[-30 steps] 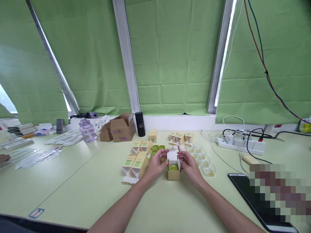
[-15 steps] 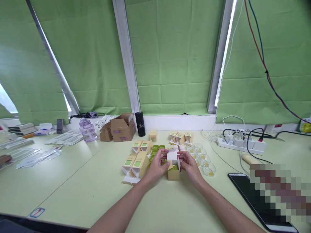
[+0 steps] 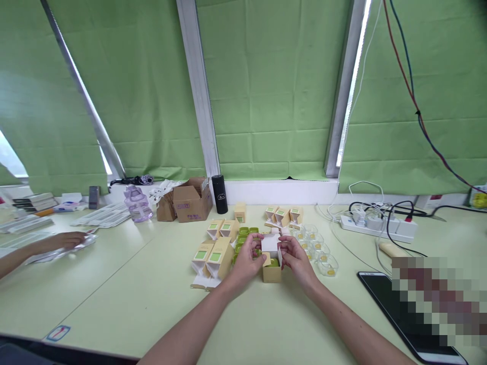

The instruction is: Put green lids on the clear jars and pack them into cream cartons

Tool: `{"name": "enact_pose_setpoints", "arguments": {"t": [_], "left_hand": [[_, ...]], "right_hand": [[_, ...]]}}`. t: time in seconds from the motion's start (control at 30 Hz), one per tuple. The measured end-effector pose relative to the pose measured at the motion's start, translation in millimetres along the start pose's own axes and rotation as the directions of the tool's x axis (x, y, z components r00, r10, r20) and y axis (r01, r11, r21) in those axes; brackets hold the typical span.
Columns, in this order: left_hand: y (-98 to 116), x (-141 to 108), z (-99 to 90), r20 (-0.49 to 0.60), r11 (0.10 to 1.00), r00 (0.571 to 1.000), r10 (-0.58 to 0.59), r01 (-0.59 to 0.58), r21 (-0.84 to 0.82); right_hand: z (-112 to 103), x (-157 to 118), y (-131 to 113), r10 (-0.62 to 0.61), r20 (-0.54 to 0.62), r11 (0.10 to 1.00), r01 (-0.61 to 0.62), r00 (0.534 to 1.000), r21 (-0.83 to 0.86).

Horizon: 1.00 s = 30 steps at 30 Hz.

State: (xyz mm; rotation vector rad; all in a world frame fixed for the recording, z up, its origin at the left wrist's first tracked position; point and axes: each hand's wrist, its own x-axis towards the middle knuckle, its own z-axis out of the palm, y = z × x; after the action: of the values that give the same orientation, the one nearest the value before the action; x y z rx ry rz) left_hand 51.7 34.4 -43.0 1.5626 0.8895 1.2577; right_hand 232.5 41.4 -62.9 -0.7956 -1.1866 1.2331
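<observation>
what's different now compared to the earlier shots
A co-worker's hand has moved right from the left edge, over the plastic packets. At the small open box, a side flap near the left hand now leans inward over the green item. The left hand and right hand still hold the box; the clear cups haven't moved.

Both forearms reach in from the near edge, angling inward toward each other. Left hand (image 3: 249,256) and right hand (image 3: 297,257) face each other, fingers curled, thumbs pointing inward.
</observation>
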Motion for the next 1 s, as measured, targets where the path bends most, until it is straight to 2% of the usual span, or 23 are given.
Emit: {"name": "enact_pose_setpoints", "arguments": {"t": [0.5, 1.0], "left_hand": [[-0.1, -1.3, 0.5, 0.014, 1.0, 1.0, 0.019, -0.02, 0.02], [-4.9, -3.2, 1.2, -0.008, 1.0, 1.0, 0.007, -0.006, 0.022]], "right_hand": [[0.5, -3.7, 3.4, -0.049, 0.0, 0.985, 0.049, 0.999, -0.164], [-0.6, -4.8, 5.1, -0.076, 0.059, 0.956, 0.09, 0.995, -0.279]]}}
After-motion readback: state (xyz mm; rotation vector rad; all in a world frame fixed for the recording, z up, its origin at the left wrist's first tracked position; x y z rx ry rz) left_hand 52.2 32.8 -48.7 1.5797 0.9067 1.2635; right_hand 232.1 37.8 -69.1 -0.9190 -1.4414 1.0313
